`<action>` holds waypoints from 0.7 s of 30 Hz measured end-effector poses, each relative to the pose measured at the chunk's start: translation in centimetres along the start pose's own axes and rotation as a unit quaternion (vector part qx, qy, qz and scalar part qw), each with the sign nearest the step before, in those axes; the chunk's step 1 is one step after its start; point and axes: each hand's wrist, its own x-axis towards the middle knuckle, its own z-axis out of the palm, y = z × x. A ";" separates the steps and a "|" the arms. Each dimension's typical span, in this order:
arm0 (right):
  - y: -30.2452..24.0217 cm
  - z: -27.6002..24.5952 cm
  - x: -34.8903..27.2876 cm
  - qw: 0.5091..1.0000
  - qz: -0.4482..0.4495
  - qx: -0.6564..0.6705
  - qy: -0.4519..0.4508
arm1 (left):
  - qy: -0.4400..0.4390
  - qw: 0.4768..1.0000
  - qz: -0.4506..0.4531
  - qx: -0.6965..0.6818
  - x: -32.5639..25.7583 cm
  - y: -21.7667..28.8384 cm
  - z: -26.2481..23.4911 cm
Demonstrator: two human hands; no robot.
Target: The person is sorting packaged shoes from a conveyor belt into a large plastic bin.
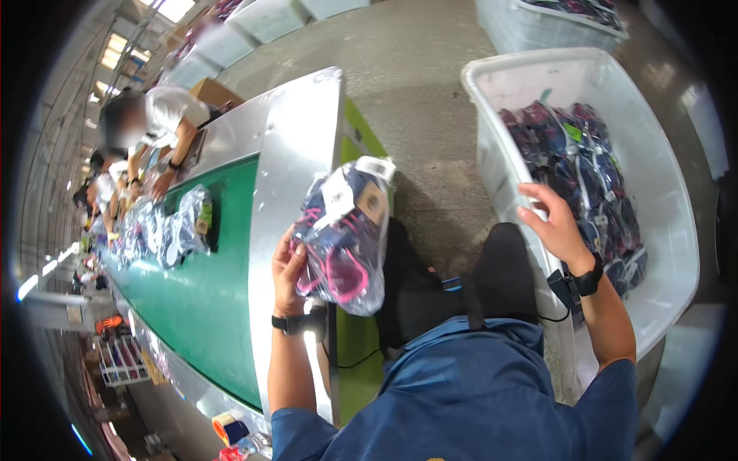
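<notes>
Holds with the left hand [289, 270] a clear plastic bag of shoes [346, 244], dark blue and pink, just beside the right end of the metal table [296, 146]. Pinches the bag at its left near side, with the thumb on top and the other fingers partly hidden behind; closes on the plastic with little gap to see. Shows on the far part of the bag white labels and a tan card, and on the near part a bright pink shoe edge. Has the right hand [555, 230] by the left rim of a large white bin [669, 223], with thumb and fingers well apart and nothing in the grip. Cannot tell about touch between this hand and the rim. Wears black bands on both wrists. Contains, on the right inside the bin, many bagged shoes [596, 180] of similar colours, lying close together. Carries, on the left, on the far part of the green conveyor belt [200, 307], several clear bags [173, 227]. Leans over the belt's far side, in a white top, as a co-worker [171, 115], with one hand near these bags.
</notes>
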 end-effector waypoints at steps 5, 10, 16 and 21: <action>-4.4 -2.4 -2.3 0.979 0.064 0.171 -0.091 | -0.163 0.985 0.042 0.033 0.8 -1.1 7.3; -4.7 -4.2 -3.9 0.966 0.051 0.214 -0.136 | -0.306 0.949 0.029 0.066 1.4 -2.1 13.3; -5.8 -3.5 -6.0 0.950 0.082 0.139 -0.268 | -0.470 0.877 -0.045 0.088 -0.3 -2.7 20.3; -2.9 -5.1 -8.0 0.969 0.125 0.149 -0.151 | -0.356 0.920 0.031 0.163 -0.7 -3.7 20.9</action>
